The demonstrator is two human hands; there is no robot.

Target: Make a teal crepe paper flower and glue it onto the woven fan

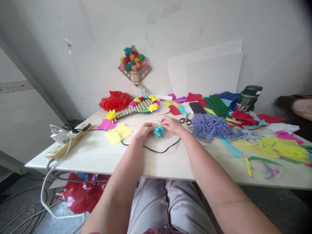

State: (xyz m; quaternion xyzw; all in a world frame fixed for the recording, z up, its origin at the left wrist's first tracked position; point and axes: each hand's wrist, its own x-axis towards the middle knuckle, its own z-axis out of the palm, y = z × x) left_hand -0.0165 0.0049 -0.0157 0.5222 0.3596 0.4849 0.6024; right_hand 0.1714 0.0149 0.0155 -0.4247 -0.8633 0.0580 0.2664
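A crumpled turquoise paper flower is held between my two hands over the middle of the table. My left hand pinches it from the left side, fingers closed. From the right, my right hand grips its back edge with thumb and fingertips together. Black cord runs along the table just below the flower. Scissors lie right of my right hand, beside a heap of lilac yarn. Behind my hands rests a striped fan-shaped piece trimmed with yellow and pink paper flowers.
Yellow paper squares and a power strip lie on the left. Coloured paper, a phone and a dark bottle stand or lie at right. A red plastic bag sits at the back; white cables hang off the left edge.
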